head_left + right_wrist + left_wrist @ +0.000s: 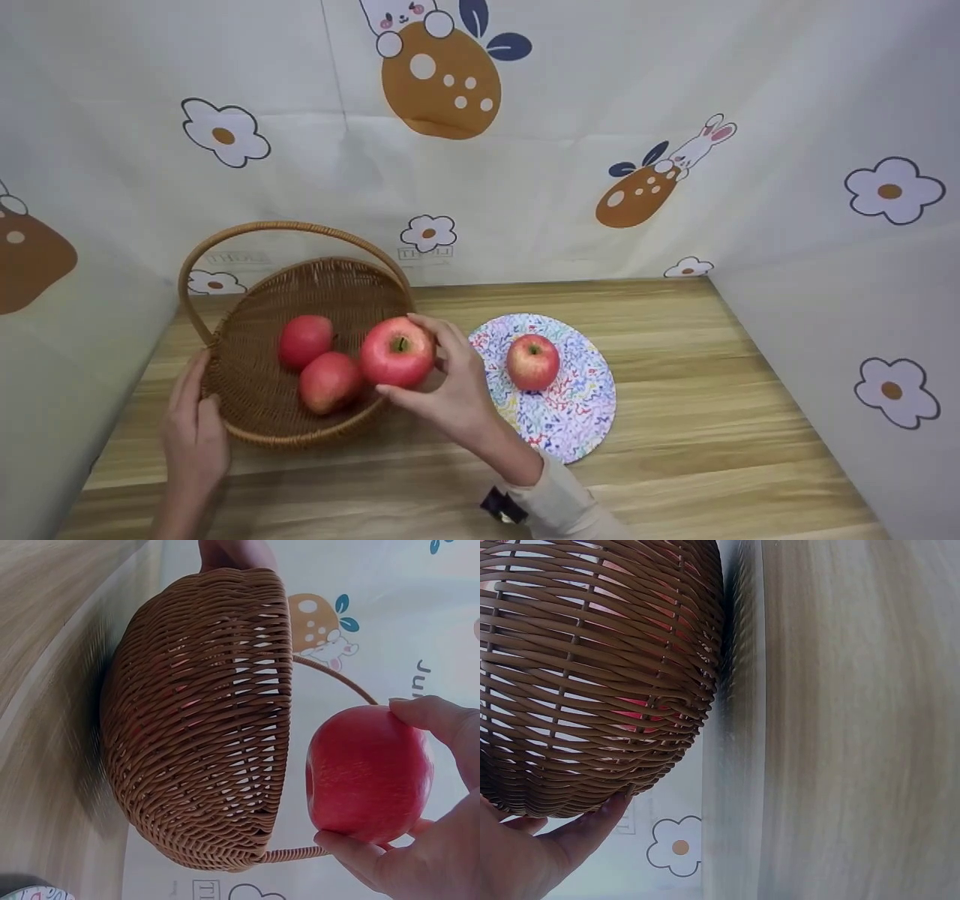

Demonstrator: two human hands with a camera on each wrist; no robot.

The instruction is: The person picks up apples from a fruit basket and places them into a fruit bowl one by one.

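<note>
My right hand (pixel 450 382) holds a red apple (pixel 397 352) between thumb and fingers, over the right rim of a brown wicker basket (pixel 255 300). In the right wrist view that apple (pixel 367 772) is above the rim level, beside the arched handle (pixel 337 675). Two more red apples (pixel 306 342) (pixel 330 382) lie inside the basket. With thumb and fingers, my left hand (pixel 196 435) grips the basket's left rim. The left wrist view shows its fingers against the woven side (pixel 592 690), and red shows through the gaps.
Right of the basket, a round, multicoloured patterned mat (pixel 577 420) lies on the wooden table (pixel 697 420), with one red and yellow apple (pixel 533 362) on it. A printed cloth (pixel 570 90) with flowers and rabbits hangs behind and at both sides.
</note>
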